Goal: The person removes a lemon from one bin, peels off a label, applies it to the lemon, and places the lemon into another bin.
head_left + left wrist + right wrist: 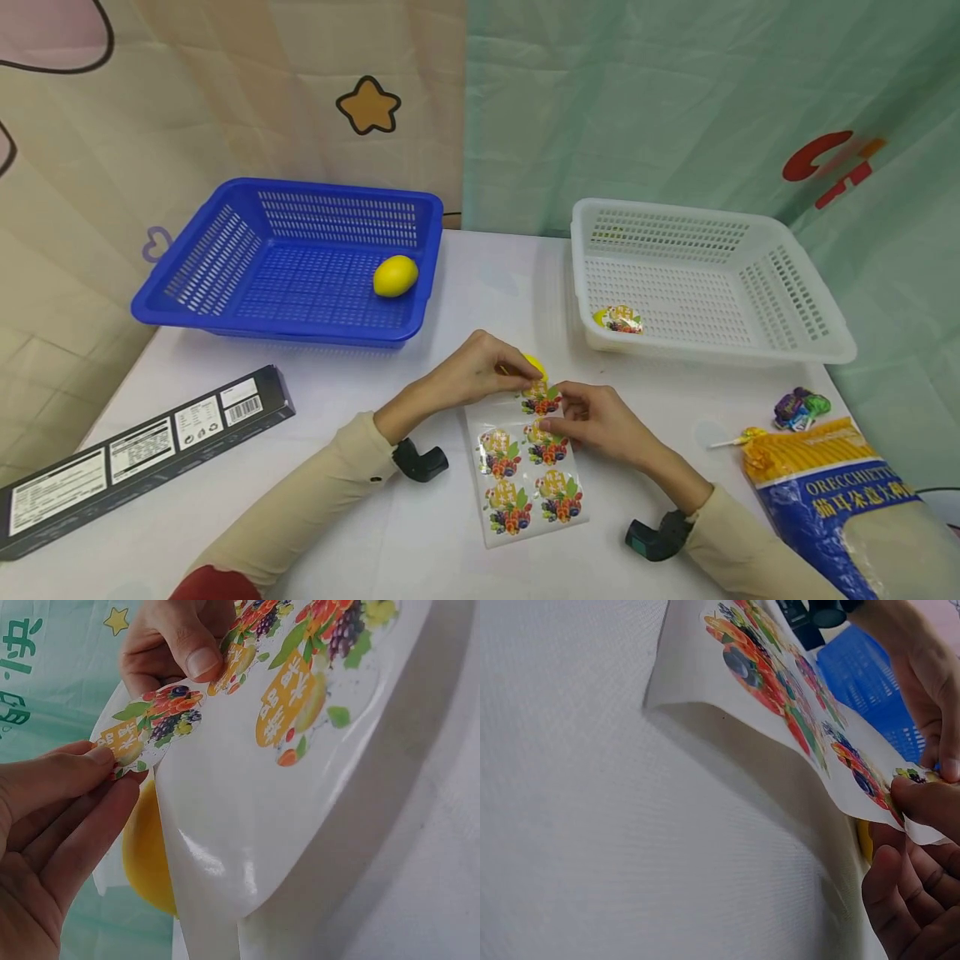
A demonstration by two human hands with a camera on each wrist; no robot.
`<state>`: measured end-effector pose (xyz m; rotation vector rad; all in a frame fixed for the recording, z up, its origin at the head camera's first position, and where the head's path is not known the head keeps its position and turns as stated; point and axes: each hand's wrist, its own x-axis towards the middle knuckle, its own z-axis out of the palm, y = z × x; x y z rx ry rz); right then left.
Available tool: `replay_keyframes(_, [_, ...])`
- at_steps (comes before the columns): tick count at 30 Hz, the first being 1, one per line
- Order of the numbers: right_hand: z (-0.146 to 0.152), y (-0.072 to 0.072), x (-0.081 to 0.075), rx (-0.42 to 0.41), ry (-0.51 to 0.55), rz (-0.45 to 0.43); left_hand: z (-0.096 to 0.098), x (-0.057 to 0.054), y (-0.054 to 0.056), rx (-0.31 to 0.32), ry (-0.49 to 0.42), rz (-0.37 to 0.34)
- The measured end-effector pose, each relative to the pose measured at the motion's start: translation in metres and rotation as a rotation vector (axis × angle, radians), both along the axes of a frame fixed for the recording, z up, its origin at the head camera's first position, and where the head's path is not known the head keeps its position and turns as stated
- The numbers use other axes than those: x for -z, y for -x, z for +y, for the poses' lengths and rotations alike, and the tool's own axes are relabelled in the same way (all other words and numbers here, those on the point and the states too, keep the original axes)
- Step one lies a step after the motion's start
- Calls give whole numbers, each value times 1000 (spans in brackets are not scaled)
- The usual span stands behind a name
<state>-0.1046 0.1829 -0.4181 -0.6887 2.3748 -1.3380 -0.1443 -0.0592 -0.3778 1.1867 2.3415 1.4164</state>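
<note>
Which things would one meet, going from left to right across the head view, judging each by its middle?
Long black box, blue basket, left hand, sheet of fruit stickers, right hand, white basket, orecchiette bag.

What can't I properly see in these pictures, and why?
- Central yellow fruit, head view: mostly hidden by the left hand and sticker sheet.
- Black box, head view: end cut off by left edge; label print too small.
- Pasta bag, head view: lower part cut off by bottom and right edges.
</note>
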Motion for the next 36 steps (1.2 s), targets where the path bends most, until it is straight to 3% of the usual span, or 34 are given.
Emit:
replay_keyframes(14, [-2, 1, 7, -47, 33, -109, -1, 3, -1, -12, 13, -12])
replay_keyframes(21, [-4, 0, 6, -53, 30, -113, -3, 3, 0, -11, 13, -31])
replay_keyframes(25, [-5, -2, 3, -15, 103, -151, -5, -6, 0, -13, 20, 5])
replay_keyframes(31, [-4, -6, -10, 29, 231, -227, -9, -29, -3, 18, -35, 74])
replay_keyframes(36, [-6, -12, -18, 100, 186, -282, -9, -42, -6, 42, -47, 100])
